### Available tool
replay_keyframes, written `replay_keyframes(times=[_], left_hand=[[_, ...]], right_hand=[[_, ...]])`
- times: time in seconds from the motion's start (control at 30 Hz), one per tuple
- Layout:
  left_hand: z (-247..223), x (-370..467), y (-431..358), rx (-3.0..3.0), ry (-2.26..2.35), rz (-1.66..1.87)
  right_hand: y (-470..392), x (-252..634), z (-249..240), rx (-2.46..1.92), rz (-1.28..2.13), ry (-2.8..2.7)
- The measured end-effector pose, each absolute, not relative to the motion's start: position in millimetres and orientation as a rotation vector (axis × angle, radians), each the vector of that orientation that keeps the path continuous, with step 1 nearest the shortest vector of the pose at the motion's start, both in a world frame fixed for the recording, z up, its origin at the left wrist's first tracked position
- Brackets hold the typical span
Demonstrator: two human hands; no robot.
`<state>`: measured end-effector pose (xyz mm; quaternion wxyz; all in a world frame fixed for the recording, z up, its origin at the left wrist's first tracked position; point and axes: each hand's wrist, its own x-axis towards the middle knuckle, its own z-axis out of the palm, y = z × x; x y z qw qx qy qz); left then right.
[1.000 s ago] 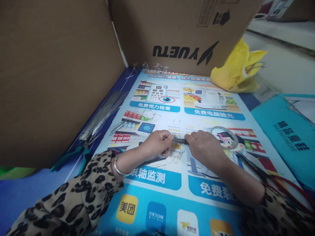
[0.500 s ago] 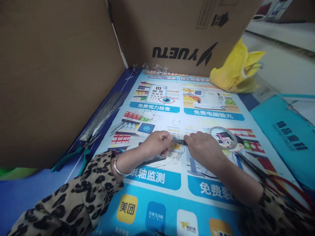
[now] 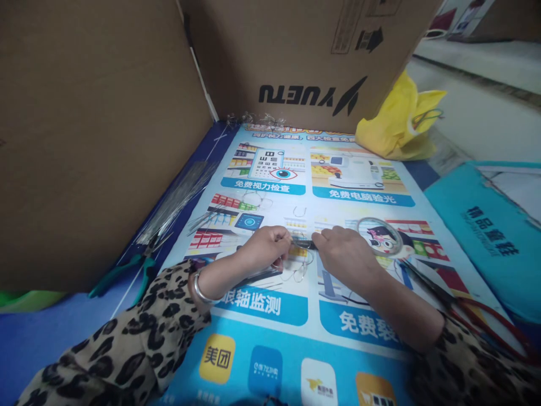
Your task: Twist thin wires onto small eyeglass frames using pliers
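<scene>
My left hand (image 3: 268, 248) is closed in a pinch on a thin wire, partly hidden by its fingers. My right hand (image 3: 346, 251) wraps round dark, narrow-jawed pliers (image 3: 305, 244); their handles are hidden in the palm. The pliers' tip points left and meets the wire at my left fingertips. Below the tip, bent loops of thin wire (image 3: 301, 272) hang or lie over the printed poster (image 3: 274, 341); I cannot tell which. A small U-shaped wire (image 3: 300, 212) lies just beyond the hands.
Straight wires (image 3: 180, 197) lie in a bundle at left, near green-handled pliers (image 3: 146, 265). A tape roll (image 3: 398, 248) and red-handled scissors (image 3: 448, 299) are at right. Cardboard walls (image 3: 308, 56) stand behind and left. A yellow bag (image 3: 393, 127) and turquoise bag (image 3: 477, 225) sit at far right.
The view has shifted slightly, so most things appear a little further left. Both hands keep nearly the same hold and position, with the pliers still at the wire.
</scene>
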<state>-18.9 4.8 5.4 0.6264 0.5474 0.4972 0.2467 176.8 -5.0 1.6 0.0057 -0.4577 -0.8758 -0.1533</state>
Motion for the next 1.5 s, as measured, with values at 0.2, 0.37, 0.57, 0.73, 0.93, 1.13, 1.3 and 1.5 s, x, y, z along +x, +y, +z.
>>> replay_keyframes(times=[0.2,0.37,0.57,0.73,0.93,1.13,1.3,1.5], left_hand=[[5.5,-17.9,4.4,1.226,1.147,0.582],[6.2,-17.4,3.9,1.222,1.156,0.575],[5.1,-17.0,4.0,1.222,1.147,0.582],[7.1,-15.7,3.7,1.182,1.143,0.628],[11.0,-20.7,7.2,1.156,1.150,0.659],[12.4,-23.5,9.6,1.096,1.133,0.675],[10.5,-24.2,9.2,1.123,1.081,0.653],[15.2,-23.0,8.0,1.163,1.098,0.627]], right_hand=[[-5.5,176.3,2.3,-1.445,-0.435,-2.739],[-5.2,175.3,2.0,-1.467,-0.403,-2.744],[-5.2,175.5,2.1,-1.471,-0.391,-2.748],[-3.7,176.1,1.3,-1.456,-0.401,-2.691],[3.0,186.4,0.3,-1.390,-0.507,-2.614],[7.4,194.9,-1.0,-1.485,-0.579,-2.535],[6.8,191.4,-0.7,-1.495,-0.576,-2.545],[5.9,191.9,-1.0,-1.463,-0.633,-2.562]])
